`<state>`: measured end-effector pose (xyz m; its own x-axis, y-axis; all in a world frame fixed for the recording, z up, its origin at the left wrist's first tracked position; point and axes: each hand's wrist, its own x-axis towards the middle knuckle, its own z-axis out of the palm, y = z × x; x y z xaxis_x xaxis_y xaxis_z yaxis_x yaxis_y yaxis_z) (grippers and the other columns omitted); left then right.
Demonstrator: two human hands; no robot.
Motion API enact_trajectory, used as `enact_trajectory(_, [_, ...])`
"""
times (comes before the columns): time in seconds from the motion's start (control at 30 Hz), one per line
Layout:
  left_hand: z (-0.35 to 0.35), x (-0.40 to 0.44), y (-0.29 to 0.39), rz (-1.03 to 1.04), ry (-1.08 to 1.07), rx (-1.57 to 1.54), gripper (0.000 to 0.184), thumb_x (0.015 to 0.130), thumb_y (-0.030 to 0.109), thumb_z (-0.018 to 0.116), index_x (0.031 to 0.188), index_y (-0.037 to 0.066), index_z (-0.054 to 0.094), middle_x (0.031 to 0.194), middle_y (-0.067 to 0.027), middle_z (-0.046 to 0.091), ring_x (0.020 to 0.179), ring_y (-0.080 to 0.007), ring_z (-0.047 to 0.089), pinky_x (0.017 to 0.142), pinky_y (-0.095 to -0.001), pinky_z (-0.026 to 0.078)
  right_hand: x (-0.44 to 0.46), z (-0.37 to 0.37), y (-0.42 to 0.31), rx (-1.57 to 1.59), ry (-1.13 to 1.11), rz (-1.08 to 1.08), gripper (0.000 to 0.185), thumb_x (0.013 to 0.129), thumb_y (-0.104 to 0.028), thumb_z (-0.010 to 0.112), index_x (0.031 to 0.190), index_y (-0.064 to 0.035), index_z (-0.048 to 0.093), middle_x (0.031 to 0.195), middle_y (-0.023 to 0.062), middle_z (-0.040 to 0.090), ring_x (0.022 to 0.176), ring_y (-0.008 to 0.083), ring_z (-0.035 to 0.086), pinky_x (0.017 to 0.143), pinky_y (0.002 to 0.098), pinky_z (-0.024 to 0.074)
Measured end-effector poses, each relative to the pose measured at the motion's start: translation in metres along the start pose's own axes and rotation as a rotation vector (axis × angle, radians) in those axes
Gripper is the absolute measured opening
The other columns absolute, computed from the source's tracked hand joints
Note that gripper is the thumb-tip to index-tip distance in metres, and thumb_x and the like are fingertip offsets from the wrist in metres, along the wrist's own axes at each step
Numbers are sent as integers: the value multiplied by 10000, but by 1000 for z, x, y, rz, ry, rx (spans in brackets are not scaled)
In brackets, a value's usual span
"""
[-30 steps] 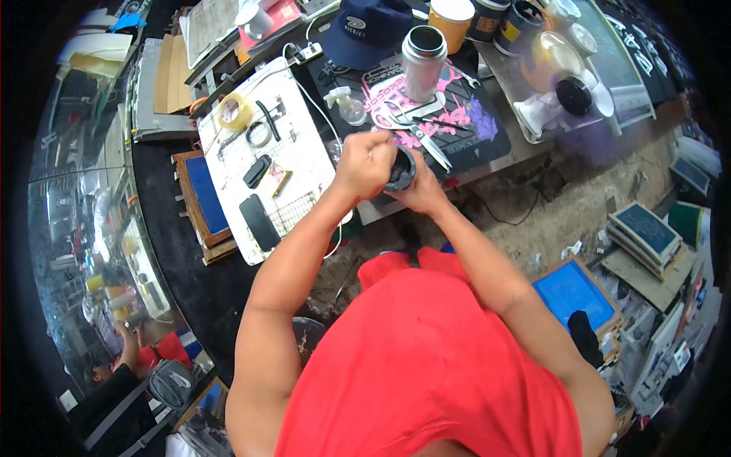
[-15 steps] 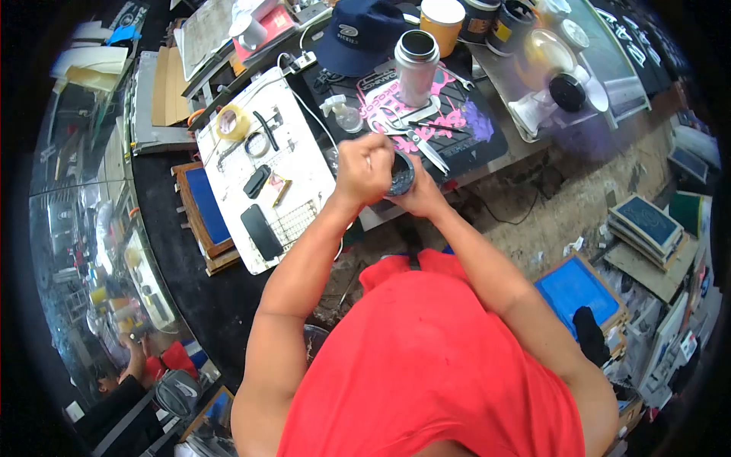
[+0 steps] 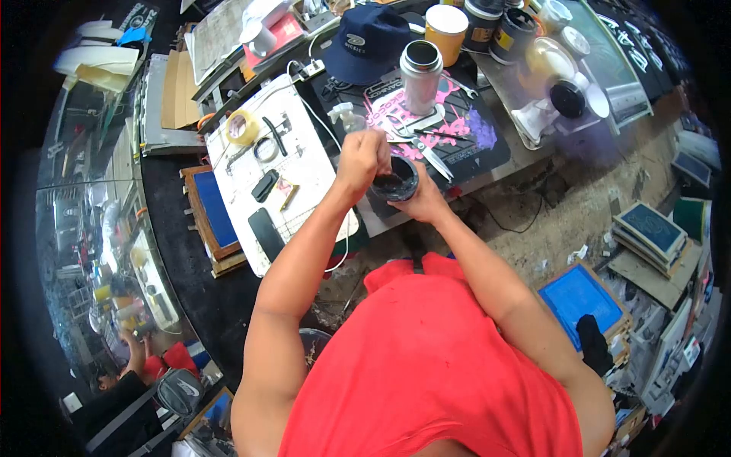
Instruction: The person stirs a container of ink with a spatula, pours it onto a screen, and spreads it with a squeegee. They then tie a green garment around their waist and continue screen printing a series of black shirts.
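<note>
A dark, round, open-topped container (image 3: 397, 183) is held just off the near edge of the table. My right hand (image 3: 423, 201) is wrapped around its right and lower side. Over the container's left rim, my left hand (image 3: 364, 166) is closed, fingers pointing down into the opening. Whatever those fingers grip is hidden. The inside of the container looks dark. Just behind lie scissors (image 3: 434, 158) and a clear spray bottle (image 3: 349, 119). A silver metal tumbler (image 3: 421, 80) stands open on the pink-patterned black mat (image 3: 480, 156).
Left of my hands, a white board (image 3: 308, 179) carries tape rolls (image 3: 242, 127), a black phone (image 3: 265, 233) and a cable. A navy hat (image 3: 364, 44), a yellow tub (image 3: 445, 34) and dark jars (image 3: 512, 36) stand behind. Framed screens (image 3: 580, 297) lie at right.
My left hand has turned and dropped lower toward the container. The container's opening is now tilted more into view. The whole view has shifted slightly.
</note>
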<state>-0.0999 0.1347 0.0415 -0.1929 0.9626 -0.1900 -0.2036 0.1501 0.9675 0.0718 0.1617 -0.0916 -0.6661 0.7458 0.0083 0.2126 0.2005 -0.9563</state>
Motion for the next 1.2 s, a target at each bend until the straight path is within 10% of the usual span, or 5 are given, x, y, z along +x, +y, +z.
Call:
enact_trajectory(0.13, [22, 6, 12, 198, 220, -355, 357, 980, 145, 439, 644, 51, 516, 579, -33, 494, 469, -103, 437, 408, -275, 341, 2, 2, 6, -5, 26, -86, 972, 603, -140, 943, 1407, -77, 401, 1296, 189, 581, 1236, 399, 563, 1044, 451, 460])
enact_trajectory(0.23, [28, -18, 10, 356, 50, 322, 180, 893, 24, 408, 811, -5, 566, 541, 12, 455, 439, -69, 384, 444, -261, 357, 2, 0, 7, 6, 13, -88, 958, 614, -153, 942, 1404, -75, 404, 1286, 188, 583, 1224, 401, 569, 1032, 452, 466])
enact_trajectory(0.47, [19, -17, 4, 250, 8, 250, 214, 844, 17, 397, 678, 3, 531, 573, -16, 498, 492, -86, 435, 471, -256, 362, 2, 0, 4, 24, -8, -49, 948, 626, -165, 938, 1403, -65, 406, 1288, 191, 581, 1229, 406, 568, 1031, 453, 469])
enact_trajectory(0.6, [39, -16, 26, 532, 281, 296, 221, 834, 28, 391, 657, 0, 520, 574, -26, 504, 523, -93, 464, 496, -261, 374, 2, 1, 9, 19, -9, -13, 975, 615, -166, 942, 1412, -68, 389, 1304, 197, 576, 1240, 414, 559, 1042, 456, 463])
enact_trajectory(1.2, [11, -31, 14, 391, 99, 399, 252, 870, 61, 403, 648, 7, 510, 576, -46, 524, 494, -110, 478, 474, -265, 386, 0, 3, 2, 70, -29, -21, 918, 625, -130, 927, 1391, -82, 424, 1280, 178, 601, 1239, 390, 575, 1040, 444, 467])
